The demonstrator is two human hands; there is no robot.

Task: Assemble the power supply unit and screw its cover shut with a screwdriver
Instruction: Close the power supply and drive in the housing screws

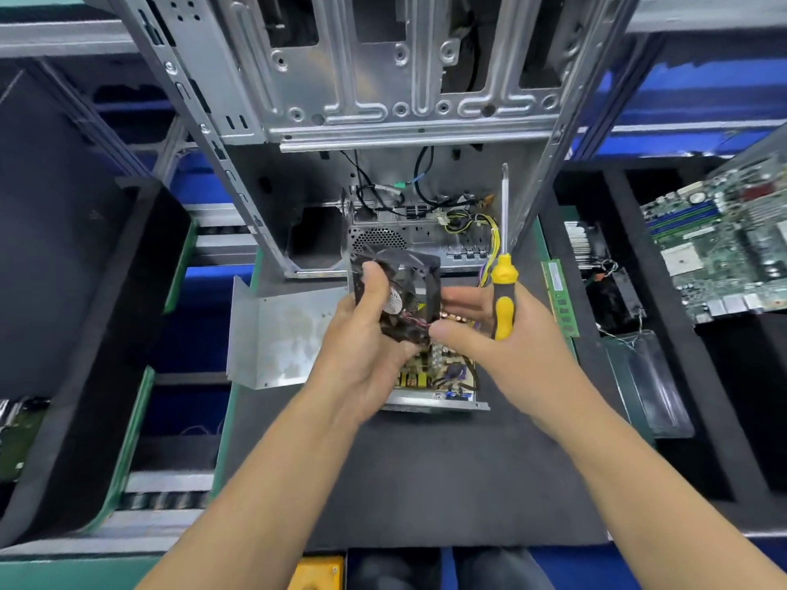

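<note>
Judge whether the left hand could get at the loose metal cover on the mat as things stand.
Probably not at once: the left hand grips the black fan. The metal cover lies bare just to its left, so once the fan is released the way looks free.

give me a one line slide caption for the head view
Left hand holds the black fan over the open power supply unit while the right hand holds a yellow screwdriver.

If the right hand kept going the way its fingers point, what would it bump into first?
Probably the black square fan that the left hand grips; the right hand, holding the yellow-and-black screwdriver, already seems to touch it.
</note>
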